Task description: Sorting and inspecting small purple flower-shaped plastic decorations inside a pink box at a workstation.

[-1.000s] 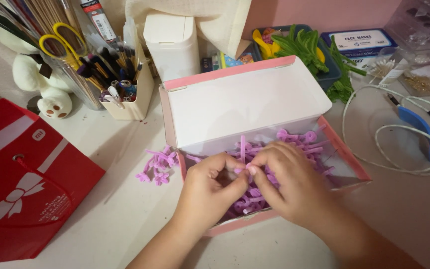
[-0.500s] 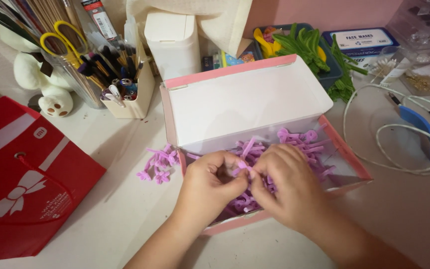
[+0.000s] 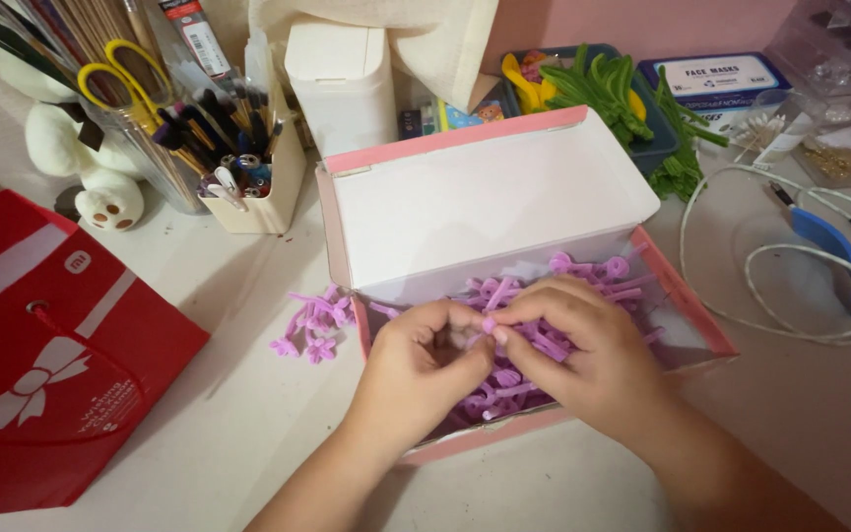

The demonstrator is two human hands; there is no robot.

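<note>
Both hands are edging toward twelve o'clock over the box: the left hand (image 3: 425, 360) and right hand (image 3: 583, 350) are now pinching fingertips together on one purple piece (image 3: 488, 325).

A red paper bag (image 3: 46, 365) with a white bow print is lying flat at the left side of the bench (image 3: 238, 433). Behind it, a white plush toy (image 3: 91, 172) is sitting beside a clear jar holding yellow-handled scissors (image 3: 120, 74). A cream holder (image 3: 253, 187) full of brushes is standing near a white lidded container (image 3: 342, 84). At the right, a white cable (image 3: 790, 266) is lying coiled around a blue tool (image 3: 829, 246), and green stems (image 3: 622, 99) are resting in a dark tray
</note>
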